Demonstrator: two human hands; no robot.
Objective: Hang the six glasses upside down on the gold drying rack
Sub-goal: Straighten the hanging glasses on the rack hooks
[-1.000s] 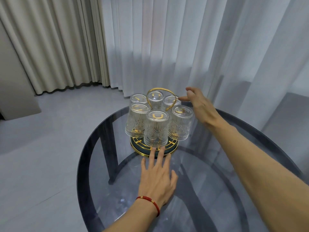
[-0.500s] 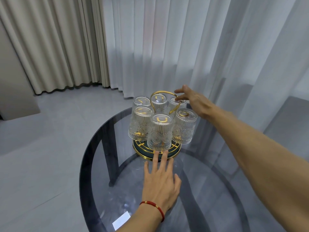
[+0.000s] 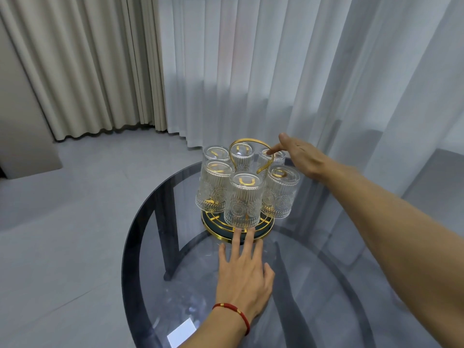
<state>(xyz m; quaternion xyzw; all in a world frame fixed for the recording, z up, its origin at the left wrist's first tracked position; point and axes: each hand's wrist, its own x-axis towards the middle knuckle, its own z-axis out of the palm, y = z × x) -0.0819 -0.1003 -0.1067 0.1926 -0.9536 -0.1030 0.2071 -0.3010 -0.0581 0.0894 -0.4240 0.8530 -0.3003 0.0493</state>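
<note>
With six glasses (image 3: 243, 200) upside down on rack (image 3: 213, 226), seemingly done: left hand (image 3: 244, 275) flat at six o'clock, right hand (image 3: 300, 156) open, empty, two o'clock.

Glasses (image 3: 241, 201): clear, ribbed with vertical fluting, round rosette medallions low on the sides. Rack (image 3: 251, 156): gold loop handle and gold wire; base dark green, gold-rimmed. Bench (image 3: 140, 247): smoky grey-blue glass, dark frame beneath. Left grip (image 3: 244, 275): red cord bracelet (image 3: 233, 313) with small gold beads at the wrist. Beyond the right grip (image 3: 298, 156): sheer white curtain (image 3: 276, 71); beige pleated drapes (image 3: 88, 66). Floor (image 3: 75, 209) pale grey.
</note>
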